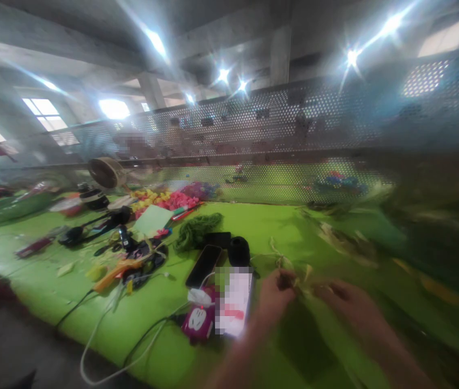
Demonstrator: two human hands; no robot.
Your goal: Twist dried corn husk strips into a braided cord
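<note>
My left hand [278, 289] is closed over the green table, its fingertips pinching pale yellow-green plant-like strands [281, 261]. Just to its right, my right hand [337, 297] has its fingers drawn together at the other side of the same strands. Blur hides the exact grip of each hand. Left of my left hand lies a phone with a lit screen [237, 302]. Beyond it sit a dark round object [239, 252] and a black phone [205, 265]. More dry, pale strands [346, 243] lie past my right hand, smeared by blur.
A purple power socket [199, 324] with cables lies at the front. Farther left are an orange glue gun [119, 273], dark tools, green yarn [199, 229], light green paper [154, 219] and pink flower-like pieces [178, 200]. A perforated metal partition [245, 135] runs along the back.
</note>
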